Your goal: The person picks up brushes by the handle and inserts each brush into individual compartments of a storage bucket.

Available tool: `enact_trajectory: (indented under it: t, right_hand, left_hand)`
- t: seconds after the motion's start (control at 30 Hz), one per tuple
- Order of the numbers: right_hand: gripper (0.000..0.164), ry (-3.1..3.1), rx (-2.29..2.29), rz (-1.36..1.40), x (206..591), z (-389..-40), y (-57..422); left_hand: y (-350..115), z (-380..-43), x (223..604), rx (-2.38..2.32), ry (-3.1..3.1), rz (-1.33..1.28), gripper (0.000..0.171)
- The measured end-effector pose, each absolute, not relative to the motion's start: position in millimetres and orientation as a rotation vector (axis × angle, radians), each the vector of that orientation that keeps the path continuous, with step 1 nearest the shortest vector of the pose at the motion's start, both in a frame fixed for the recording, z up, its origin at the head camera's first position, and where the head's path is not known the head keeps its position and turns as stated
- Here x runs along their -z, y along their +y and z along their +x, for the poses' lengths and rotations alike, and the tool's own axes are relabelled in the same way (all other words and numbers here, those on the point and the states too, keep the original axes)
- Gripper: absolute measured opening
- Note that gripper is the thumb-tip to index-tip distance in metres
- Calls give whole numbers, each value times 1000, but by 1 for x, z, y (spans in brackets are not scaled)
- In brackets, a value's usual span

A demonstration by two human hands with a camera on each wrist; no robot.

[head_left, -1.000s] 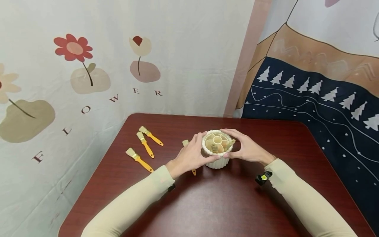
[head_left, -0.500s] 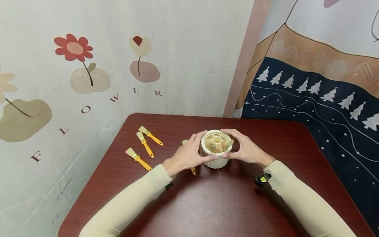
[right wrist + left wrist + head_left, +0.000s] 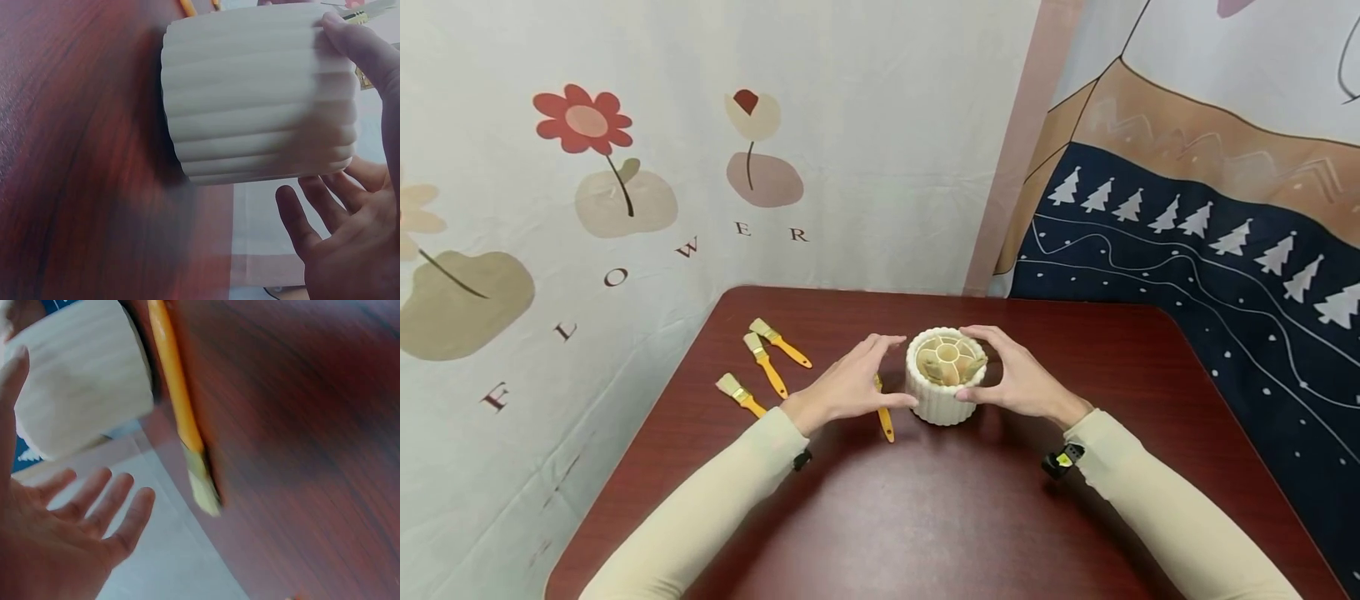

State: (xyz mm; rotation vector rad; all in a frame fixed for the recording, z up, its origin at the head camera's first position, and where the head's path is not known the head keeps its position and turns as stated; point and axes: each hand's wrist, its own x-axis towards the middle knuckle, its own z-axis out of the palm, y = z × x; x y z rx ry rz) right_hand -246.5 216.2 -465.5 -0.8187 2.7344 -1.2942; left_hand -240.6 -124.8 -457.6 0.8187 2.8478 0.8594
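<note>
A white ribbed pot (image 3: 942, 405) stands upright on the table. Inside its scalloped rim sits a round divider (image 3: 948, 354) with a ring at the centre and spokes, and dull greenish shapes lie beneath. My right hand (image 3: 1028, 377) grips the pot's right side near the top, thumb in front and fingers behind; in the right wrist view the thumb lies on the ribbed wall. At the left, my left hand (image 3: 844, 383) is spread and apart from the pot, palm toward it. Under it lies a paintbrush (image 3: 178, 387) with a yellow handle, partly hidden in the head view.
Several more yellow-handled paintbrushes lie at the table's left side, among them one brush (image 3: 780, 343) at the back and another (image 3: 741, 395) nearer, partly covered by the left arm. The dark red table (image 3: 925, 525) reaches to hanging cloths (image 3: 880, 167) behind it.
My left hand has let go of the pot and moved off to the left, uncovering more of the brush handle. My right hand stays on the pot, which has shifted slightly left.
</note>
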Motion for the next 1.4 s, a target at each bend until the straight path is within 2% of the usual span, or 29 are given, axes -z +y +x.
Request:
enact_trajectory:
  t: [0.17,0.47,0.8,0.97,1.27,1.4]
  right_hand:
    - [109,2761,1280,-776,463,-244,214]
    - [110,2814,1258,-782,462,-241,209]
    - [113,2843,1278,-737,464,-234,201]
    - [113,2873,1282,-706,463,-231,196]
    - [115,2923,1290,-611,462,-223,186]
    - [118,2950,1283,-528,463,-218,181]
  left_hand:
    - [-142,-251,461,-826,2814,883,104]
    - [-164,-272,470,-729,2787,996,76]
    - [-177,-286,474,-476,2768,1098,51]
    - [-178,-289,477,-442,2758,1088,45]
    - [-180,-292,478,-426,2761,1042,23]
    - [-180,-292,478,-420,2746,1042,19]
